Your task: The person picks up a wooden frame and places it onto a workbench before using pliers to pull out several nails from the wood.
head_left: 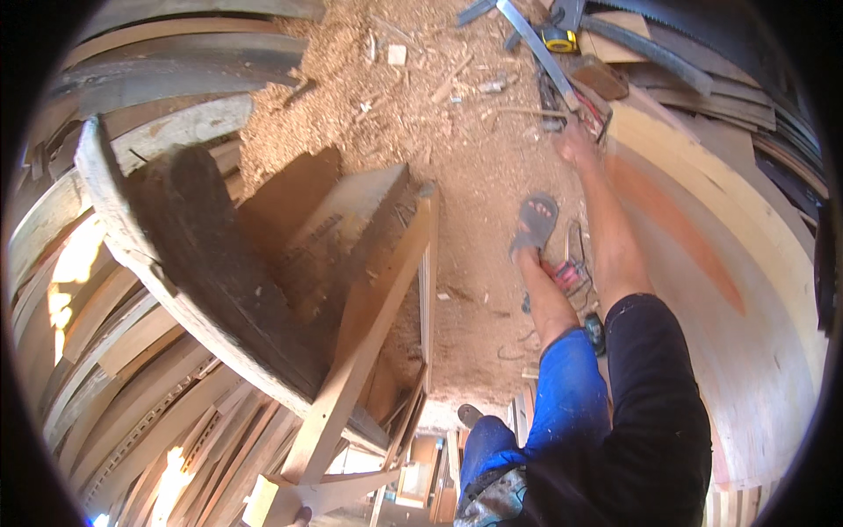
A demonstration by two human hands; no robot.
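Right hand (pixel 575 140): extended to the upper right of the frame, reaching into a cluster of hand tools (pixel 571 92) on the sawdust-covered floor (pixel 439 132); finger state cannot be determined. A yellow tape measure (pixel 559 39) lies above them, near the top edge. A wooden frame (pixel 369 325) occupies the centre-left. Left hand: not visible.

A sawdust-strewn floor (pixel 421 114) lies beneath a slanted pale wooden frame (pixel 369 325) beside a dark weathered plank (pixel 202 255). Curved grey timber boards (pixel 167 61) stack along the left. A yellow tape measure (pixel 559 39) sits at the top, and a broad pale plywood sheet (pixel 746 263) spreads on the right.
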